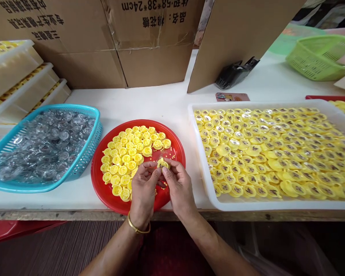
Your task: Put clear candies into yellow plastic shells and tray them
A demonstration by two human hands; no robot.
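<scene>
Between the fingertips of both hands is a small round yellow plastic piece (162,163), partly covered by the thumbs. My left hand (145,186) pinches it from the left, and my right hand (178,184) grips it from the other side. Both hands are over the right part of a round red tray (97,191). Yellow round cups (123,151) with small tabs lie grouped on the tray's left and upper part. Tiny yellow bits are scattered on the red surface around my fingers.
On the left stands a blue basket (99,126) of clear round pieces, beside stacked white bins (43,82). A white tray (198,161) of yellow pieces with dark pictures fills the right. Cardboard boxes (155,65), a black object (232,74), a phone-like pink item (232,97) and a green basket (319,57) stand behind.
</scene>
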